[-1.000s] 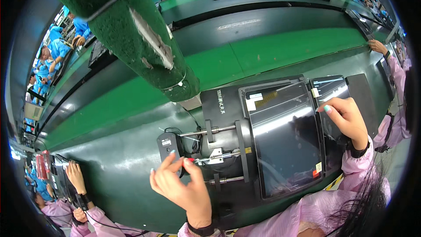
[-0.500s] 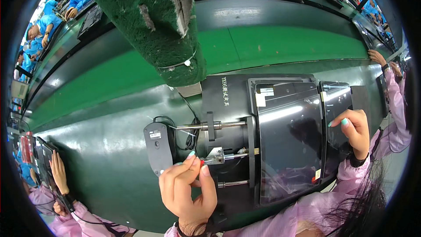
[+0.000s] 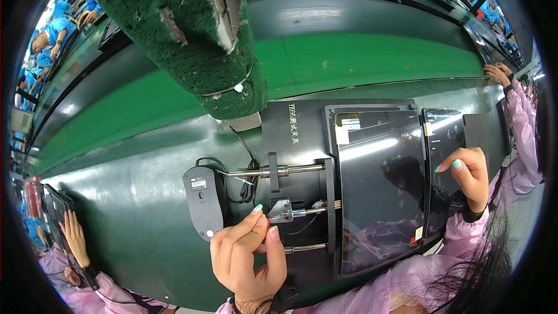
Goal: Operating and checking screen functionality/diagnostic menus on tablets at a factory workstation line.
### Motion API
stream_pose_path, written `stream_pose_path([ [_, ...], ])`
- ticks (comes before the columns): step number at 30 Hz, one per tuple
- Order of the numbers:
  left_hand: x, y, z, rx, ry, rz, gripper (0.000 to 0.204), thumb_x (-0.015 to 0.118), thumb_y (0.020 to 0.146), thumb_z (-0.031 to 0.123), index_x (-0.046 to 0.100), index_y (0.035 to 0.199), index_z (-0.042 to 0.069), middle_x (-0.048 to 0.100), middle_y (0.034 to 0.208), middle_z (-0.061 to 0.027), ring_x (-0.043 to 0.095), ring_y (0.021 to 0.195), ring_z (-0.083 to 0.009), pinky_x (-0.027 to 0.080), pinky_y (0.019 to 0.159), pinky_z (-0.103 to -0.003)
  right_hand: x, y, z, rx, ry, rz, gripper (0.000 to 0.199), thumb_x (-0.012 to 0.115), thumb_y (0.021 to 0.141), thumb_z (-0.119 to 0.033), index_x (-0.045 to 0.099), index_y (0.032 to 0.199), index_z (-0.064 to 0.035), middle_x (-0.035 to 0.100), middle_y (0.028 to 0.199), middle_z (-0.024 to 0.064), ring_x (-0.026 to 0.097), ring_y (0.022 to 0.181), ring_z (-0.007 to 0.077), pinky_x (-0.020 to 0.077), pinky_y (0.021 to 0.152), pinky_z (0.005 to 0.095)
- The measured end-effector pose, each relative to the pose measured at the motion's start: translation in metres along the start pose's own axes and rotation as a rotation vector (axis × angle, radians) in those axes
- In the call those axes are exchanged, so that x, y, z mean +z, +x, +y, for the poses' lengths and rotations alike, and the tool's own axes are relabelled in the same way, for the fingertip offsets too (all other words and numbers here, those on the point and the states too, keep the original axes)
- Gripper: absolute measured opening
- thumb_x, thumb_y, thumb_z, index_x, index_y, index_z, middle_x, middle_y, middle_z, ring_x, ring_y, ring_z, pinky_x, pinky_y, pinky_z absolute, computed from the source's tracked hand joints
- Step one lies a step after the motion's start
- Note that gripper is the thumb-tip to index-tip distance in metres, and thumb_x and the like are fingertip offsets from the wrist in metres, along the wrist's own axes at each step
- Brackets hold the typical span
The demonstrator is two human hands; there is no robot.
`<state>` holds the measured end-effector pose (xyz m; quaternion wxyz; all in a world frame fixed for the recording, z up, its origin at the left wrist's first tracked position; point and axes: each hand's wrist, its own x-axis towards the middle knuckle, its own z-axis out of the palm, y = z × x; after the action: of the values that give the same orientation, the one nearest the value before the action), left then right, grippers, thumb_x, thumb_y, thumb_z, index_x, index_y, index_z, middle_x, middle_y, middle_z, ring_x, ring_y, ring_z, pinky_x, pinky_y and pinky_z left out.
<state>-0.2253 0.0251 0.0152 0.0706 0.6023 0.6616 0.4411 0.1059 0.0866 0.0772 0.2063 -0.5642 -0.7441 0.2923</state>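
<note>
My left hand pinches the red-tipped handle of a metal toggle clamp, its thumb and fingertips closed round it. The clamp sits on a black test fixture with steel rods, a dark crossbar and thin gold pins beside the panel's left edge. A large dark glass touch panel lies in the fixture. To its right, a narrower dark screen shows faint small text. My right hand is over that screen, index finger stretched out, other fingers curled, holding nothing. Whether the fingertip touches the glass I cannot tell.
A black computer mouse lies upside down left of the fixture, its cable bundled beside it. A green-wrapped post hangs over the far side. Co-workers' hands show at left and right. A green conveyor strip runs behind.
The whole view has shifted slightly, moving the fixture and mouse a little left in the picture. My left hand keeps its pinch on the clamp handle; my right hand stays over the narrower screen.
</note>
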Motion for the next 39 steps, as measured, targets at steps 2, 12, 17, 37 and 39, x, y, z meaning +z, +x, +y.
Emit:
stream_pose_path([
  [2, -0.001, 0.001, 0.000, 0.003, 0.008, -0.003, 0.016, 0.070, 0.065, 0.001, 0.065, 0.080, 0.004, 0.068, 0.091, -0.0074, 0.053, 0.059, -0.0131, 0.041, 0.062, -0.024, 0.000, 0.000, -0.001, -0.012, -0.005, 0.000, 0.027, 0.050, 0.084, -0.020, 0.065, 0.072, -0.0013, 0.064, 0.066, 0.0077, 0.054, 0.049, 0.0160, 0.0372, 0.049, 0.0258],
  [12, 0.005, 0.005, 0.000, 0.245, 0.097, -0.242, 0.019, 0.072, 0.070, 0.008, 0.069, 0.088, 0.005, 0.068, 0.095, -0.0019, 0.054, 0.055, -0.0119, 0.042, 0.063, -0.025, 0.000, -0.001, -0.005, 0.003, -0.001, -0.014, 0.026, 0.049, 0.084, -0.019, 0.066, 0.074, -0.0006, 0.063, 0.066, 0.0080, 0.056, 0.052, 0.0165, 0.0390, 0.051, 0.0258],
  [17, 0.004, 0.004, 0.005, 0.171, 0.035, -0.256, 0.014, 0.063, 0.073, 0.004, 0.069, 0.086, 0.004, 0.068, 0.094, -0.0048, 0.053, 0.058, -0.0168, 0.041, 0.062, -0.028, 0.000, -0.001, -0.005, -0.030, -0.010, -0.003, 0.024, 0.049, 0.086, -0.016, 0.065, 0.077, -0.0002, 0.064, 0.067, 0.0080, 0.056, 0.052, 0.0158, 0.0403, 0.052, 0.0254],
  [37, 0.011, -0.001, -0.004, 0.199, -0.089, -0.128, 0.009, 0.060, 0.080, 0.005, 0.067, 0.075, 0.002, 0.069, 0.085, -0.0060, 0.056, 0.056, -0.0143, 0.039, 0.059, -0.027, 0.063, 0.046, -0.031, -0.740, -0.333, -0.236, 0.027, 0.062, 0.080, -0.023, 0.054, 0.098, -0.0029, 0.047, 0.129, 0.0137, 0.041, 0.119, 0.0365, 0.0369, 0.093, 0.0465],
  [39, 0.010, -0.001, -0.005, 0.205, -0.080, -0.120, 0.008, 0.061, 0.079, 0.005, 0.067, 0.075, 0.002, 0.069, 0.085, -0.0057, 0.057, 0.056, -0.0145, 0.039, 0.058, -0.027, 0.076, 0.051, -0.033, -0.789, -0.372, -0.222, 0.032, 0.061, 0.082, -0.026, 0.054, 0.103, -0.0027, 0.053, 0.121, 0.0118, 0.041, 0.119, 0.0360, 0.0365, 0.095, 0.0461],
])
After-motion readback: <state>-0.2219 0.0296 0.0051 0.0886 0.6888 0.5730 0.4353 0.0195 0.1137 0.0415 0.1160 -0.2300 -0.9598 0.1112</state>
